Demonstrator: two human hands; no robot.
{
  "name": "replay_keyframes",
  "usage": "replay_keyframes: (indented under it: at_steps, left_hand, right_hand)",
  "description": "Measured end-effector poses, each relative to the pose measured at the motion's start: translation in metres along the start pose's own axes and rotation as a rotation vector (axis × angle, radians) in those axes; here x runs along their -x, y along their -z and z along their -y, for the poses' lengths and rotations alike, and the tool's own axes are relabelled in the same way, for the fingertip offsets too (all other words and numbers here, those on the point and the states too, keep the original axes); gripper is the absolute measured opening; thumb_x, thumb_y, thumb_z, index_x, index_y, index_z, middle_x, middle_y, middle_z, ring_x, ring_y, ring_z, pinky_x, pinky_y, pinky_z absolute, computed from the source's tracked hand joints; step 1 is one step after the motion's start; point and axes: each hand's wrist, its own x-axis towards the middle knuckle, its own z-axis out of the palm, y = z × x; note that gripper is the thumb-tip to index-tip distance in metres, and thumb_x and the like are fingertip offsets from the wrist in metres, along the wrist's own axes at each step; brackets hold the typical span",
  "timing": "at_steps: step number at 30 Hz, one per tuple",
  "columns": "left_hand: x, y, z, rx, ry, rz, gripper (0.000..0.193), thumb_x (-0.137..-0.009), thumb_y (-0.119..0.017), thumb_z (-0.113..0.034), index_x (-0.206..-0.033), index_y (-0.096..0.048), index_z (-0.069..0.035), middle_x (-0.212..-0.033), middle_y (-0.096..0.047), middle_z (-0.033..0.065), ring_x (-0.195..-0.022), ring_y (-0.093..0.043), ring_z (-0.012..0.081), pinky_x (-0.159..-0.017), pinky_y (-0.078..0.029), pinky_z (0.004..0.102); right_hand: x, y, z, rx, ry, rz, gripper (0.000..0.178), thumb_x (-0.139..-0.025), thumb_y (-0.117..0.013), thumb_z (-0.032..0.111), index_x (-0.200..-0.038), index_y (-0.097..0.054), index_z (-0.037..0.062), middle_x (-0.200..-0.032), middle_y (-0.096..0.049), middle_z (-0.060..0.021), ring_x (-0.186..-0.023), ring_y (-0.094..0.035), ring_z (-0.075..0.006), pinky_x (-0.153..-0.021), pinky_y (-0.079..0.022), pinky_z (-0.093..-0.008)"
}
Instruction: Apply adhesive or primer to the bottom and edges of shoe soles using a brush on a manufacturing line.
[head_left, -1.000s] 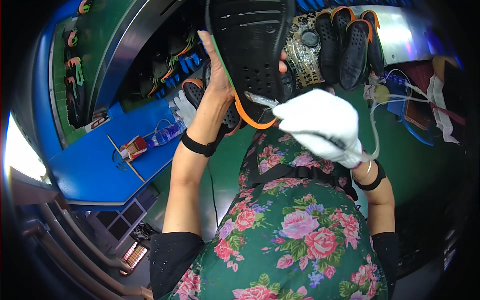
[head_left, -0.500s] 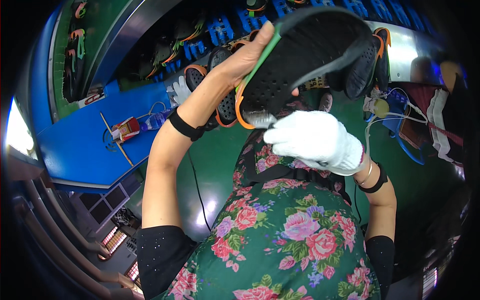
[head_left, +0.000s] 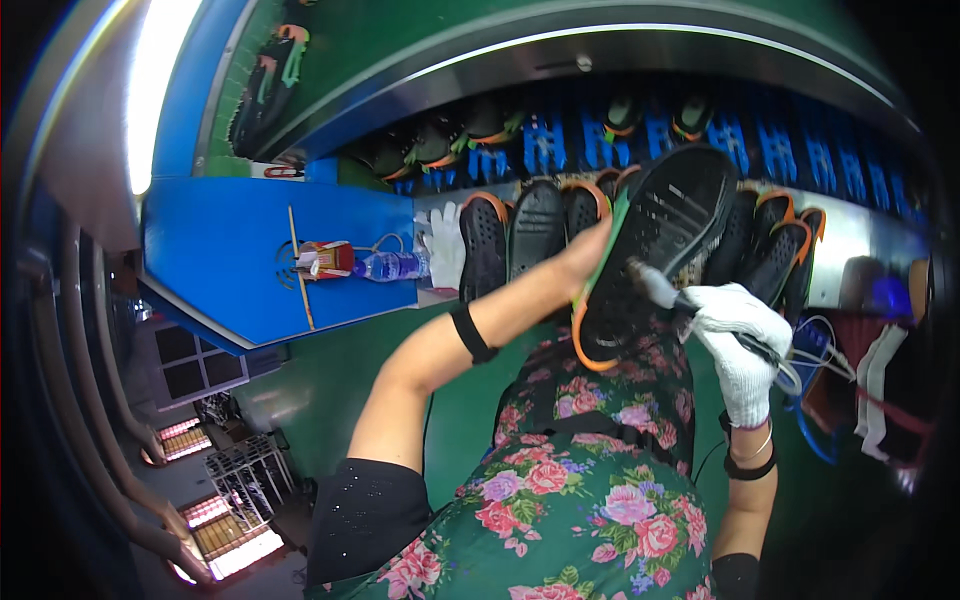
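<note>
Green workbench [head_left: 480,400], row of soles behind. Left hand [head_left: 590,250] grips black rubber sole with orange-green rim [head_left: 655,250], long axis slanting up-right. Gloved right hand [head_left: 740,345] closed on brush [head_left: 665,290], bristles touching sole.

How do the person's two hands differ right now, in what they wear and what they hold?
The left hand is bare, with a black band on that wrist; the right hand wears a white knit glove. The left hand grips the black rubber shoe sole with orange and green edge from behind; the right hand holds a small brush whose bristles touch the sole. Both hands are raised in front of the floral apron.
</note>
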Motion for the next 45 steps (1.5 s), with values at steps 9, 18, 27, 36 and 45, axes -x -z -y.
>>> replay_keyframes:
  at_steps: [9, 18, 27, 36, 45]
  left_hand:
    - [0.030, -0.009, 0.046, -0.504, -0.120, 0.125, 0.046, -0.107, -0.051, -0.030, -0.142, -0.053, -0.001, -0.138, -0.060, 0.0189, -0.124, -0.061, 0.0334, -0.107, -0.051, 0.0517]
    - [0.045, -0.039, 0.044, 0.348, -0.052, 0.596, 0.082, -0.099, -0.044, -0.066, -0.149, -0.045, -0.001, -0.143, -0.056, 0.0248, -0.125, -0.062, 0.0384, -0.109, -0.048, 0.0591]
    - [0.026, -0.053, 0.074, -0.046, -0.167, 0.185, 0.103, -0.086, -0.052, -0.083, -0.157, -0.036, -0.009, -0.156, -0.045, 0.0175, -0.142, -0.046, 0.0360, -0.120, -0.034, 0.0564]
    - [0.021, -0.032, 0.093, -0.205, -0.113, 0.195, 0.087, -0.096, -0.050, -0.065, -0.160, -0.029, -0.010, -0.160, -0.040, 0.0172, -0.144, -0.044, 0.0378, -0.121, -0.033, 0.0575]
    - [0.012, -0.020, 0.079, -0.019, -0.110, 0.335, 0.082, -0.099, -0.048, -0.065, -0.154, -0.039, -0.006, -0.151, -0.051, 0.0187, -0.138, -0.052, 0.0347, -0.118, -0.039, 0.0514]
  right_hand:
    - [-0.007, 0.007, 0.014, 0.396, 0.242, 0.085, 0.022, -0.073, -0.077, -0.003, -0.092, -0.078, 0.0068, -0.100, -0.078, -0.0121, -0.089, -0.073, -0.0258, -0.080, -0.057, -0.0343]
    - [0.010, -0.002, 0.031, 0.383, 0.261, -0.104, 0.017, -0.077, -0.079, -0.007, -0.092, -0.077, 0.0003, -0.099, -0.077, -0.0157, -0.087, -0.075, -0.0245, -0.078, -0.058, -0.0323]
    - [-0.014, 0.012, 0.047, 0.533, 0.484, -0.129, 0.026, -0.076, -0.077, -0.003, -0.102, -0.078, 0.0028, -0.108, -0.077, -0.0147, -0.097, -0.074, -0.0295, -0.084, -0.058, -0.0381]
    - [-0.008, 0.004, 0.039, 0.691, 0.440, -0.075, 0.031, -0.082, -0.071, 0.002, -0.112, -0.076, 0.0078, -0.118, -0.075, -0.0116, -0.108, -0.071, -0.0295, -0.092, -0.055, -0.0382]
    - [-0.007, 0.002, 0.034, 0.642, 0.446, -0.050, 0.037, -0.077, -0.074, -0.003, -0.113, -0.076, 0.0084, -0.118, -0.074, -0.0128, -0.106, -0.071, -0.0304, -0.090, -0.056, -0.0375]
